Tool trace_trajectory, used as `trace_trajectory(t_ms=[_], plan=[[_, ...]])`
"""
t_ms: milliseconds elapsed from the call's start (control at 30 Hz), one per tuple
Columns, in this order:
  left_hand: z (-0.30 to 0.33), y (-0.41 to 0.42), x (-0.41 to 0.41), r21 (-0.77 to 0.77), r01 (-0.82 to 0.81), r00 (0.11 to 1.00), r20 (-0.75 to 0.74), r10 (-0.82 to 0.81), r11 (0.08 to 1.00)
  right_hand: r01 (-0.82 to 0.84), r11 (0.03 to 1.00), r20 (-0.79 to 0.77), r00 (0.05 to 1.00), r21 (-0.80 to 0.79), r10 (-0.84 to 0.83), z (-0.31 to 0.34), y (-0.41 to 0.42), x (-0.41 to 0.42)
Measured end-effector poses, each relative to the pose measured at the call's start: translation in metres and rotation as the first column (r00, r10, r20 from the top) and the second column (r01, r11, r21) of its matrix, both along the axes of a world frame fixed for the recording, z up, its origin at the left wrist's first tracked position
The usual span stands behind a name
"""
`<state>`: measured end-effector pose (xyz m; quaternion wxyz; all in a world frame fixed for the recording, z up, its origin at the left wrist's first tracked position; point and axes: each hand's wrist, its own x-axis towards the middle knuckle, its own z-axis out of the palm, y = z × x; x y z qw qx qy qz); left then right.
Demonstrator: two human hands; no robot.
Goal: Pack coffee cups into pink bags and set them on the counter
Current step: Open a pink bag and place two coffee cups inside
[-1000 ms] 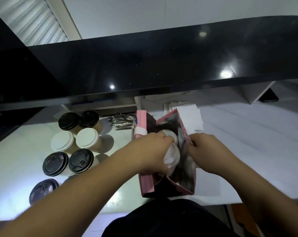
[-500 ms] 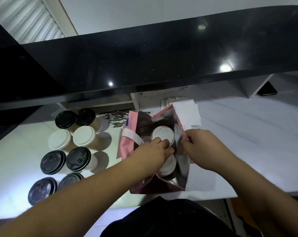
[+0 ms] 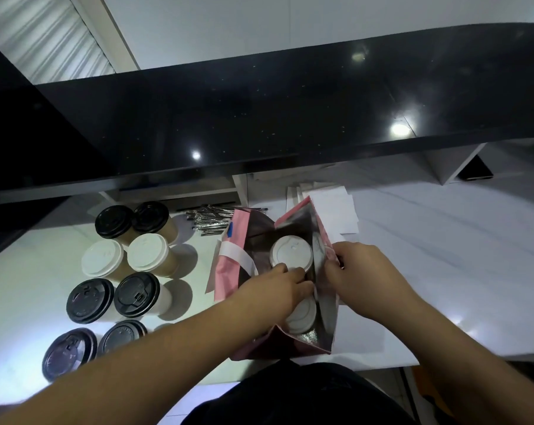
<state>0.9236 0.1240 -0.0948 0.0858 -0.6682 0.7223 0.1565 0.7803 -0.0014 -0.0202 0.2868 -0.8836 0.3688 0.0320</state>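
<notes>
Pink paper outside and silvery foil inside, the pink bag (image 3: pixel 229 273) stands open on the white tabletop (image 3: pixel 443 271) near the person, with a white handle strap (image 3: pixel 238 256) folded over its left wall. Two white-lidded coffee cups sit inside it: the far cup (image 3: pixel 291 251) shows its whole lid, and the near cup (image 3: pixel 301 315) lies partly under the left hand (image 3: pixel 278 288). That hand reaches down into the bag with its fingers curled over the near cup's lid, its grip closed on that cup. The right hand (image 3: pixel 362 279) pinches the bag's right wall at the rim, its grip closed on the paper and holding the mouth apart. Left of the bag, eight more cups stand in two columns on the tabletop: two black-lidded cups (image 3: pixel 114 221) farthest away, two white-lidded cups (image 3: pixel 147 251) next, then four more black-lidded ones, the nearest pair (image 3: pixel 69 354) close to the tabletop's near edge. Beyond the bag, a heap of foil-wrapped sticks (image 3: pixel 210 220) lies toward the left and a few white paper sheets (image 3: pixel 336 213) toward the right. A glossy black counter (image 3: pixel 259 118) runs across the far side, raised above the tabletop.
</notes>
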Motion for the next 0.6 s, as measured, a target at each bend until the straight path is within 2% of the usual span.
trace_trajectory(t_ms=[200,233,267,333,433,500,567,600], plan=[[0.031,-0.005,0.003,0.075,-0.018,1.0,-0.003,0.018,0.997,0.026,1.0,-0.007,1.0,-0.009,-0.026,0.001,-0.001,0.006],[0.045,-0.008,0.006,0.03,-0.026,0.998,-0.049,0.028,0.999,0.031,0.999,-0.006,0.999,-0.015,-0.031,0.001,-0.003,0.006],[0.06,-0.01,0.011,-0.081,-0.06,0.99,-0.135,0.049,0.995,0.032,0.999,-0.005,0.999,-0.02,-0.032,0.001,-0.004,0.006],[0.09,-0.01,0.027,-0.334,-0.221,0.942,-0.316,0.112,0.916,0.031,0.999,-0.002,1.0,-0.02,-0.032,0.0,-0.007,0.006],[0.109,0.001,0.072,-0.517,-0.538,0.823,-0.494,0.282,0.665,0.058,0.998,0.013,0.998,-0.039,-0.057,-0.004,-0.011,0.004],[0.096,0.008,0.112,-0.461,-0.708,0.702,-0.54,0.464,0.536,0.072,0.996,0.031,0.997,-0.058,-0.07,-0.007,-0.013,0.003],[0.065,0.013,0.149,-0.328,-0.792,0.611,-0.437,0.66,0.516,0.083,0.995,0.038,0.996,-0.048,-0.082,-0.008,-0.013,0.003],[0.047,0.015,0.164,-0.27,-0.795,0.607,-0.334,0.721,0.544,0.084,0.996,0.031,0.996,-0.04,-0.083,-0.009,-0.012,0.003]])
